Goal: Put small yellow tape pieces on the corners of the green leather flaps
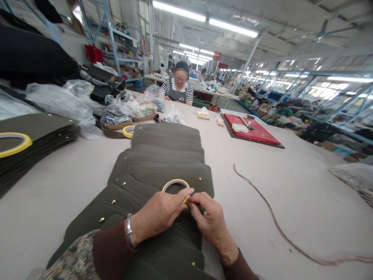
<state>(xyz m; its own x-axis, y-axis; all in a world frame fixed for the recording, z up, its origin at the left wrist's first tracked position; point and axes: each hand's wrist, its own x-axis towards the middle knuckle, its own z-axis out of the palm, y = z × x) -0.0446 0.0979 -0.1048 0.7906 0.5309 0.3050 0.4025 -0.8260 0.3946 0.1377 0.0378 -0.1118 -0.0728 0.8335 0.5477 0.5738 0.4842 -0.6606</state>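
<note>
A roll of yellow tape [175,181] is gripped in my left hand [160,212], thumb on top, above a fanned stack of dark olive panels [167,140]. My right hand [211,221] pinches close beside it, fingertips meeting at the roll's near edge; what lies between them is too small to make out, perhaps hidden by the fingers. Small metal studs [113,202] dot the panels along their edges. Under both wrists, the nearest panels spread toward me.
Another yellow tape roll [128,131] lies behind the stack; a third tape roll [14,144] rests on panels at left. A brown cord [271,212] crosses the table at right. Beyond are a red board [253,128], plastic bags [67,103] and a seated person [179,85].
</note>
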